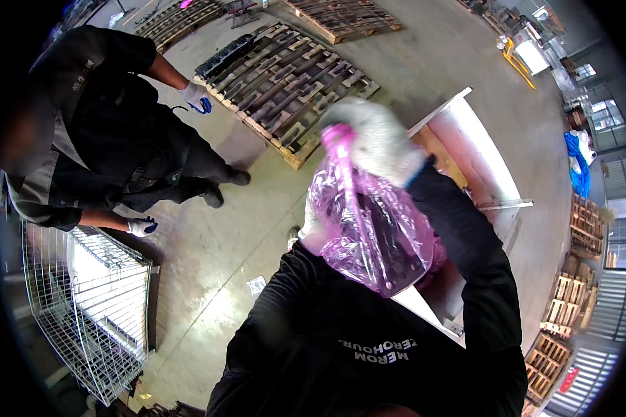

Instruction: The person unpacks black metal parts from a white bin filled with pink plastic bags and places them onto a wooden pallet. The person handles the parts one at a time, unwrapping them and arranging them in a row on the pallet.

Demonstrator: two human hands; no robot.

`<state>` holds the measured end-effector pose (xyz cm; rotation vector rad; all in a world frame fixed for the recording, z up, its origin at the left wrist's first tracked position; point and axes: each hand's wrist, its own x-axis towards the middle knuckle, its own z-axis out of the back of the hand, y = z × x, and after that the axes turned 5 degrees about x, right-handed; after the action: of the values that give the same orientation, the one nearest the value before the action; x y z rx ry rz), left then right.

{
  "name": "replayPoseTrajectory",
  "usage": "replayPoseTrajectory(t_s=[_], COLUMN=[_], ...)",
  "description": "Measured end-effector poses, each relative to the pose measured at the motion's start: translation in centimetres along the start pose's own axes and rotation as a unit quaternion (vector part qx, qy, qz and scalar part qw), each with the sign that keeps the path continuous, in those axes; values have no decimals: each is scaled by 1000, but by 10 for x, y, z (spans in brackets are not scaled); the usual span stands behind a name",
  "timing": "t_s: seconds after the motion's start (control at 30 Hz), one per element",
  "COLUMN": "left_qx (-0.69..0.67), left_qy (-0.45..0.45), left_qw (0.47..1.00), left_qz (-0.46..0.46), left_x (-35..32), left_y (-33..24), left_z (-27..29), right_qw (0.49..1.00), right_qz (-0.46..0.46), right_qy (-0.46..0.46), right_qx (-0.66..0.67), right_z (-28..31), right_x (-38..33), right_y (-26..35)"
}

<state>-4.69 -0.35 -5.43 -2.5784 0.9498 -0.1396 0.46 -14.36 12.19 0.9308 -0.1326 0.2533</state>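
My right hand (375,142), in a white glove blurred by motion, is closed round the gathered neck of a pink see-through plastic bag (372,222). The bag hangs in front of my chest with something dark inside; I cannot make out what. Behind the bag's left side, a pale patch of my left hand (311,226) shows at the end of the black sleeve. Its fingers are hidden by the plastic. Beside the bag on the right stands a large open white bin (490,149), with a brown sheet at its inner wall.
At the left stands a person (118,132) in dark clothes and gloves, near a wire mesh cage (90,299). Wooden pallets (285,83) lie on the floor ahead. A yellow pallet truck (518,62) is at the far right, with stacked pallets (567,302) along that side.
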Motion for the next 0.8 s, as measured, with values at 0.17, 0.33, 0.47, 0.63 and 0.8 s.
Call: replayPoseTrajectory(t_s=[0.17,0.33,0.47,0.63,0.8], left_qx=[-130,-68,-77,-124,-103], left_qy=[72,-160,-126,-18,-87], left_qw=[987,983,989,990,989], left_qz=[61,50,32,60,60], left_x=[-13,-16,9,20,33], left_y=[-31,-45,-26,-37,-26], left_z=[-8,-6,9,9,-1], right_qw=[997,958,911,973,982], right_qz=[-16,121,92,-140,-175], right_qy=[-2,200,355,173,17], right_qx=[74,168,189,-64,-69], right_z=[65,116,102,71,65], right_x=[-58,-136,-177,-198,-179], right_y=[52,71,88,62,71])
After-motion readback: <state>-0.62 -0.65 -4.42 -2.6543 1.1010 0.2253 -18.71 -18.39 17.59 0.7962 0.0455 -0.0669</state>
